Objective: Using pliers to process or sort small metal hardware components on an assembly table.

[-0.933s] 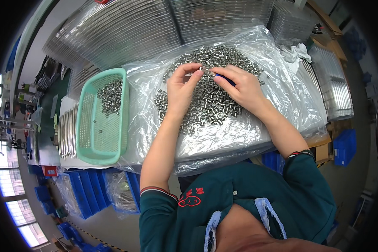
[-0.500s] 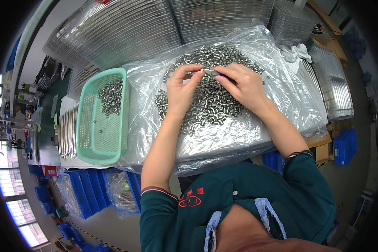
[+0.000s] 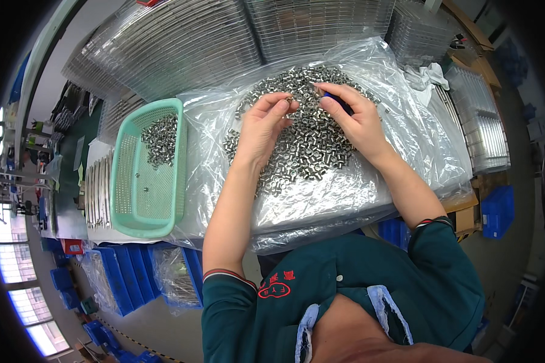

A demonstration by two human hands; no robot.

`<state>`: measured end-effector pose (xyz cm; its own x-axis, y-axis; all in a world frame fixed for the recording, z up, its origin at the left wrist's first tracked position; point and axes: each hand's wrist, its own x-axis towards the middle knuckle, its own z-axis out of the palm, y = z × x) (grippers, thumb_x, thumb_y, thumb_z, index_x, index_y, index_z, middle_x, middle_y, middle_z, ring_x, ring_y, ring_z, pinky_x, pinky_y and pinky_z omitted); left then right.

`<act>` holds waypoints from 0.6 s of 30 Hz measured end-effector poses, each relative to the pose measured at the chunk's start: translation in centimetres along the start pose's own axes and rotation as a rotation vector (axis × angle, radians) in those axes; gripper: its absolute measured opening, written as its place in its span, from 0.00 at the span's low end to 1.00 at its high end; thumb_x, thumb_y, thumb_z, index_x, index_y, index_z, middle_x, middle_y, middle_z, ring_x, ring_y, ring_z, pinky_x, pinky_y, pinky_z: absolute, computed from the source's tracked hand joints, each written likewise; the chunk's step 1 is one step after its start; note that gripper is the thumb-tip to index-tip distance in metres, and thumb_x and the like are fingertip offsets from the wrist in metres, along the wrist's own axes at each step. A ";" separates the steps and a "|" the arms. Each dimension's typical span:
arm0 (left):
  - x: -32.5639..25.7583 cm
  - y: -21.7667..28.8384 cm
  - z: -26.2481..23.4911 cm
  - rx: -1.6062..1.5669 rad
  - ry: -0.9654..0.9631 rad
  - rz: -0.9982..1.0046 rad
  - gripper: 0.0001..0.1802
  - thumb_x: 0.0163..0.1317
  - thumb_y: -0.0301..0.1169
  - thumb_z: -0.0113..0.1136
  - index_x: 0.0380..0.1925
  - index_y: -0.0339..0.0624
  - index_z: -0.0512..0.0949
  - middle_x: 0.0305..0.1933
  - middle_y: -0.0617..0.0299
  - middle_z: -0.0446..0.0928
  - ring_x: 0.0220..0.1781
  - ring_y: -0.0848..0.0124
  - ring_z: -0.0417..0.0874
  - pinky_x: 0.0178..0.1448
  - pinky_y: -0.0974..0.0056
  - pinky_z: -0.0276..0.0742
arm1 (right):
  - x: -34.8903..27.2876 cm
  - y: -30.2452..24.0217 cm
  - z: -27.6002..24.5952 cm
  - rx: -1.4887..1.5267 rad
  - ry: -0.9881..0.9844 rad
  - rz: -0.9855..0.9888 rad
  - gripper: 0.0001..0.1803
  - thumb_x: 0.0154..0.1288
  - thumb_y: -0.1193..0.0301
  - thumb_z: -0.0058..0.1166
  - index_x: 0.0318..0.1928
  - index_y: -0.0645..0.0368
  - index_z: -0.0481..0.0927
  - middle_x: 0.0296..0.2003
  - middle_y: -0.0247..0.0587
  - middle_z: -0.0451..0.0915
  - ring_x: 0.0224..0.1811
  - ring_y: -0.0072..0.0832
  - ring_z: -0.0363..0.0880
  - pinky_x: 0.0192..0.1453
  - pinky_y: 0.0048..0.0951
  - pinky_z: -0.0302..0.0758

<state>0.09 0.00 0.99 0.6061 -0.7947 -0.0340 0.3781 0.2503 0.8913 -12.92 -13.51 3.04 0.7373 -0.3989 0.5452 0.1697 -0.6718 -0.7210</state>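
My left hand [image 3: 262,126] pinches a small metal sleeve [image 3: 289,100] between thumb and fingertips, over a pile of the same parts. To its right, my right hand [image 3: 356,121] is closed round a slim tool with a dark blue handle [image 3: 344,105]. The tool's thin metal end points up and left, apart from the sleeve; its exact kind is not clear. Beneath both hands spreads the pile of shiny flanged metal sleeves [image 3: 309,154], lying on clear plastic sheeting [image 3: 224,206].
A green perforated plastic basket [image 3: 180,199] with more sleeves stands at the left. Stacked clear trays [image 3: 181,48] line the back, with more stacked trays [image 3: 478,121] at the right. A white cloth [image 3: 427,77] lies at the back right. Blue bins [image 3: 124,278] stand below the front edge.
The tool's metal end has come away from the sleeve. My right hand has shifted slightly up and right with the tool, and my left hand has turned a little, still pinching the sleeve.
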 end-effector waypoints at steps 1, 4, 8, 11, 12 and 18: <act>0.0 -0.1 -0.1 -0.077 -0.038 -0.041 0.11 0.60 0.32 0.54 0.42 0.41 0.74 0.38 0.63 0.77 0.41 0.75 0.76 0.42 0.72 0.71 | -0.1 0.1 0.2 0.251 -0.032 0.153 0.13 0.63 0.68 0.48 0.48 0.56 0.76 0.30 0.30 0.75 0.25 0.14 0.69 0.26 0.17 0.67; 0.3 -0.2 -0.6 -0.156 -0.092 -0.076 0.13 0.61 0.34 0.53 0.44 0.41 0.73 0.38 0.63 0.76 0.40 0.76 0.76 0.42 0.71 0.72 | 0.0 -0.2 0.3 0.658 -0.086 0.402 0.17 0.67 0.64 0.43 0.50 0.60 0.72 0.28 0.28 0.73 0.22 0.10 0.64 0.23 0.12 0.62; 0.2 0.1 -0.5 -0.176 -0.081 -0.093 0.14 0.62 0.35 0.52 0.45 0.40 0.73 0.38 0.63 0.76 0.40 0.76 0.75 0.42 0.71 0.72 | -0.1 0.2 0.4 1.043 -0.150 0.683 0.19 0.69 0.59 0.39 0.48 0.63 0.70 0.24 0.26 0.68 0.16 0.07 0.56 0.16 0.08 0.55; 0.1 0.4 -0.2 -0.223 -0.065 -0.125 0.16 0.61 0.35 0.53 0.46 0.39 0.72 0.39 0.63 0.76 0.41 0.76 0.75 0.42 0.70 0.71 | -0.1 0.3 0.4 1.141 -0.178 0.755 0.17 0.68 0.60 0.40 0.45 0.62 0.71 0.23 0.26 0.67 0.14 0.07 0.54 0.14 0.08 0.52; 0.1 0.4 -0.2 -0.217 -0.063 -0.124 0.16 0.61 0.35 0.53 0.46 0.39 0.72 0.39 0.63 0.76 0.41 0.75 0.74 0.42 0.70 0.71 | -0.1 0.3 0.4 1.140 -0.178 0.755 0.17 0.68 0.60 0.40 0.45 0.62 0.71 0.23 0.26 0.67 0.14 0.07 0.54 0.14 0.08 0.52; 0.0 0.1 0.3 0.074 -0.020 0.059 0.15 0.59 0.32 0.55 0.47 0.43 0.73 0.40 0.64 0.76 0.41 0.76 0.75 0.42 0.71 0.71 | -0.1 0.4 0.7 1.178 -0.236 0.889 0.13 0.67 0.63 0.43 0.40 0.60 0.72 0.21 0.24 0.66 0.13 0.06 0.54 0.13 0.08 0.52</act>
<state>-0.10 -0.15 1.18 0.6115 -0.7907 0.0275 0.2889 0.2555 0.9226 -12.49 -13.30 2.45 0.9468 -0.2118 -0.2425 -0.0480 0.6519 -0.7568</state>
